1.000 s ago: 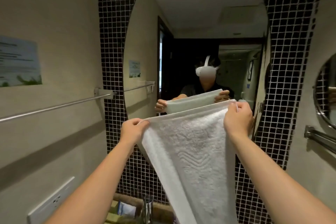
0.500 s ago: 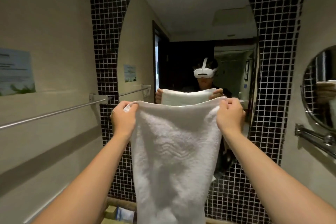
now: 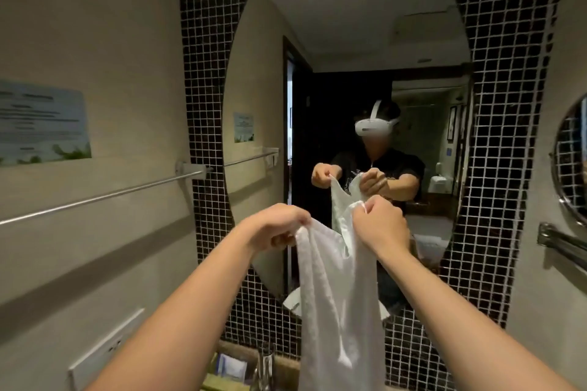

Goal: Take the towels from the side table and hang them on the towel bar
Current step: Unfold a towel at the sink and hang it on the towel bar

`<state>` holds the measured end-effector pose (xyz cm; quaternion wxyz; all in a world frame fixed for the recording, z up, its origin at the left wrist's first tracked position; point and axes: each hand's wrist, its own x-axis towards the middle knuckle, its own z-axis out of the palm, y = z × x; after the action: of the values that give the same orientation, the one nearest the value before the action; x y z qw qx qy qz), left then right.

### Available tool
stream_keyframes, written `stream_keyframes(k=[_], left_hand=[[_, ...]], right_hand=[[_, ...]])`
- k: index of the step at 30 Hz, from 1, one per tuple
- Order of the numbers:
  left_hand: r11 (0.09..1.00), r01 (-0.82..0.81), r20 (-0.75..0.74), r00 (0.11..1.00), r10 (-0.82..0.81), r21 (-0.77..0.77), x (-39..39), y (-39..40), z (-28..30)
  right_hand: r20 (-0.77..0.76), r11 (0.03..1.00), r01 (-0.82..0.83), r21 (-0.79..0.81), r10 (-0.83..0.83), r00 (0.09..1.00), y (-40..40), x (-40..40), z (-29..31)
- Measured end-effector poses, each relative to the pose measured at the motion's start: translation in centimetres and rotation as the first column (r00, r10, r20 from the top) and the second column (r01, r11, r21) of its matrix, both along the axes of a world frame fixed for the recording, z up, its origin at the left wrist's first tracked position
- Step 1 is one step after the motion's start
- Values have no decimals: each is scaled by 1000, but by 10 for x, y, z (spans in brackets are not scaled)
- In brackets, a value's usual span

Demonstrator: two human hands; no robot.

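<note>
Both hands are gripping the top edge of a white terry-cloth towel (image 3: 336, 305): the left hand (image 3: 279, 227) and the right hand (image 3: 381, 225) are closing as fists on it, near each other, so the cloth is bunching and hanging straight down between the forearms. It is hanging in front of the large oval wall mirror (image 3: 349, 41), well apart from the long chrome towel bar (image 3: 101, 198) on the beige wall to the left.

towel bar (image 3: 104, 197): left of frame, bare along its length
path to bar: open wall (image 3: 95, 41), nothing between
</note>
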<state>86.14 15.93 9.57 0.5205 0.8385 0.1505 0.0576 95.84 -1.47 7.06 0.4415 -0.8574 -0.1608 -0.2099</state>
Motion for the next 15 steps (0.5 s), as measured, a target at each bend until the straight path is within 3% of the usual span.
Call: stream_keyframes(k=[4,6,11,15], left_hand=[[923,-45,41,997,65,-383,11,-14,9],[873,-74,55,992,115,-482,13,-18,8],[940,-40,88,993,74,-339,13,-26,-3],[964,-94,160,978,136,-247,7,-27,-1]], right_hand=[[33,972,-205,113,203,979,12,-20,-1],[51,948,-276,157,271,961,14,-25,1],[119,905,-390,169,374,920,18,-37,-1],[187,888,-427,173,396,899,17,-39,-6]])
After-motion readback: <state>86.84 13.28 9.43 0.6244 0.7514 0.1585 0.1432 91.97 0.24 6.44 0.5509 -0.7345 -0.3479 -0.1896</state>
